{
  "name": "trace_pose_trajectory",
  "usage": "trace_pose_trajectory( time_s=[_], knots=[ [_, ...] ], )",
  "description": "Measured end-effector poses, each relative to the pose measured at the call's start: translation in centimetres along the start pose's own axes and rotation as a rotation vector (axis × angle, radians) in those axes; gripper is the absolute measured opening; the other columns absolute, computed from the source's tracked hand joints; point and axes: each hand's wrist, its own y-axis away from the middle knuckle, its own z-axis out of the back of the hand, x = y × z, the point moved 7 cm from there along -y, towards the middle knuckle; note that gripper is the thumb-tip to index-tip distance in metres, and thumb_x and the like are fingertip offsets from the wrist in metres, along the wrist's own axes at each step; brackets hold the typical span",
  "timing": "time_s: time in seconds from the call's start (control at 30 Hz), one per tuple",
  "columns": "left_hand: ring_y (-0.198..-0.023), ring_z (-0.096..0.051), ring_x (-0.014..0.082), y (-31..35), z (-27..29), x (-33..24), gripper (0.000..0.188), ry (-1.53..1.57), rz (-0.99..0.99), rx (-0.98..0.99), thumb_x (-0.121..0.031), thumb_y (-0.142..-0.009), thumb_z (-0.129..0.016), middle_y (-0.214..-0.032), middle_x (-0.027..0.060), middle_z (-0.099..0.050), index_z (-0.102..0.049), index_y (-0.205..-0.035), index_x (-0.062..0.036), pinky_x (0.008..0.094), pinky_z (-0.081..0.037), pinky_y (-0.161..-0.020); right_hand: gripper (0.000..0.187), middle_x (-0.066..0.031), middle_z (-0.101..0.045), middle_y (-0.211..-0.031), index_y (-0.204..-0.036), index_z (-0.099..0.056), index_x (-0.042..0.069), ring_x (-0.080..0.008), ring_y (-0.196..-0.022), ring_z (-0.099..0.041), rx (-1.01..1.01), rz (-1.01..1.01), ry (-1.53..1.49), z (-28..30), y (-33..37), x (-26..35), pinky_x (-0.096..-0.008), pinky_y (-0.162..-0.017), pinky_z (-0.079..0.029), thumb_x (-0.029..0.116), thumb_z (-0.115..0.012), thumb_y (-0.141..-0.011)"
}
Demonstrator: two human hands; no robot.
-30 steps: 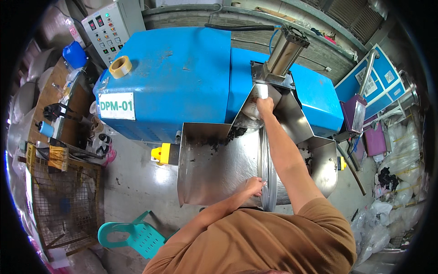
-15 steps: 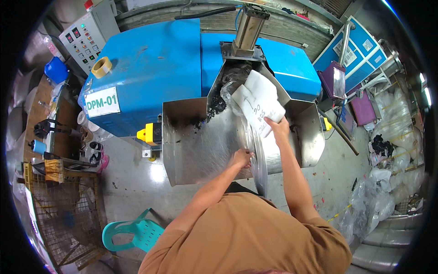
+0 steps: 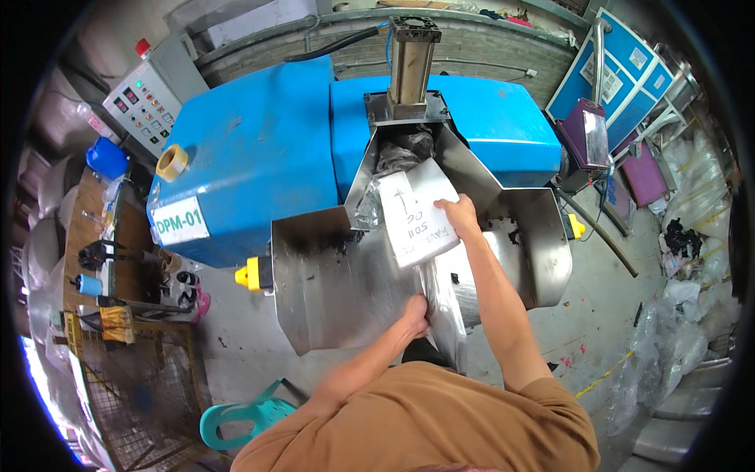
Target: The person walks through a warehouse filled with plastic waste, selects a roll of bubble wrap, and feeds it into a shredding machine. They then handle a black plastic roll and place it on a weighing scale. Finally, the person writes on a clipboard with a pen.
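A white folded sheet (image 3: 419, 216) with handwriting and an arrow lies at the mouth of a metal feed hopper (image 3: 330, 291). My right hand (image 3: 458, 216) pinches its right edge, thumb on top. Below the sheet hangs a long strip of clear plastic film (image 3: 444, 318), running toward my body. My left hand (image 3: 414, 315) is closed around the film's left side, close to the hopper's front edge. Dark, crumpled plastic (image 3: 405, 149) fills the narrow throat behind the sheet. Part of the film is hidden under the sheet.
A blue machine (image 3: 244, 149) spans the back, with a metal cylinder (image 3: 410, 67) above the throat. Yellow switches (image 3: 250, 274) flank the hopper. A control box (image 3: 145, 106) stands far left, a green chair (image 3: 248, 421) near left. Bagged plastic (image 3: 657, 346) lies at right.
The white sheet has come toward me and turned, so more of its written face shows. My left hand has dropped lower with the film. The whole view has shifted slightly.
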Motion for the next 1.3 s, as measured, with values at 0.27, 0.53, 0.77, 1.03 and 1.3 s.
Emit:
trace_pose_trajectory(
  time_s=[0.27, 0.53, 0.77, 1.03, 1.3],
  knots=[
    [-0.097, -0.066, 0.0246, -2.6, -0.5, -5.7, 0.037, 0.028, -0.106, 0.05, -0.012, -0.102, -0.029, -0.11, 0.0151, -0.066, -0.057, -0.122, 0.0016, 0.0422, -0.056, -0.085, 0.058, -0.027, -0.066, -0.11, -0.118, -0.055, -0.013, -0.0335, -0.103, -0.065, -0.188, -0.098, -0.184, -4.2, -2.7, -0.8, -0.0378, -0.091, -0.05, 0.019, -0.075, -0.074],
    [-0.081, -0.066, 0.0263, -5.9, -1.1, -14.5, 0.038, 0.134, -0.321, 0.061, -0.002, -0.091, -0.03, -0.096, 0.0153, -0.067, -0.063, -0.111, -0.0002, 0.0399, -0.056, -0.071, 0.05, -0.0214, -0.067, -0.099, -0.112, -0.056, -0.007, -0.0314, -0.088, -0.066, -0.373, 0.111, -0.146, -7.1, -6.8, 1.6, -0.0382, -0.082, -0.051, 0.015, -0.074, -0.07],
    [-0.089, -0.067, 0.0304, -7.9, -0.7, -15.1, 0.037, 0.08, -0.364, 0.02, -0.01, -0.093, -0.033, -0.105, 0.0175, -0.066, -0.062, -0.113, 0.0004, 0.0442, -0.057, -0.078, 0.064, -0.028, -0.066, -0.106, -0.12, -0.052, -0.01, -0.0376, -0.101, -0.065, -0.242, -0.023, -0.035, -7.8, -8.5, 7.2, -0.0411, -0.091, -0.048, 0.02, -0.075, -0.069],
    [-0.098, -0.066, 0.0263, -3.8, 3.9, -15.0, 0.035, 0.166, -0.39, -0.149, -0.02, -0.101, -0.041, -0.111, 0.0154, -0.066, -0.059, -0.122, 0.0012, 0.0406, -0.056, -0.083, 0.057, -0.0216, -0.064, -0.109, -0.122, -0.046, -0.005, -0.0277, -0.099, -0.063, -0.137, -0.018, -0.291, -2.9, 0.2, 1.1, -0.0355, -0.089, -0.048, 0.016, -0.071, -0.075],
    [-0.116, -0.056, 0.0247, 1.1, 3.2, -14.5, 0.045, 0.009, -0.436, -0.102, -0.031, -0.103, -0.049, -0.132, 0.0136, -0.056, -0.052, -0.133, 0.0021, 0.0379, -0.048, -0.096, 0.056, -0.0171, -0.061, -0.113, -0.128, -0.044, -0.002, -0.0222, -0.101, -0.06, -0.078, 0.011, -0.427, 6.9, 12.7, -1.1, -0.0333, -0.088, -0.048, 0.013, -0.071, -0.082]
  ],
)
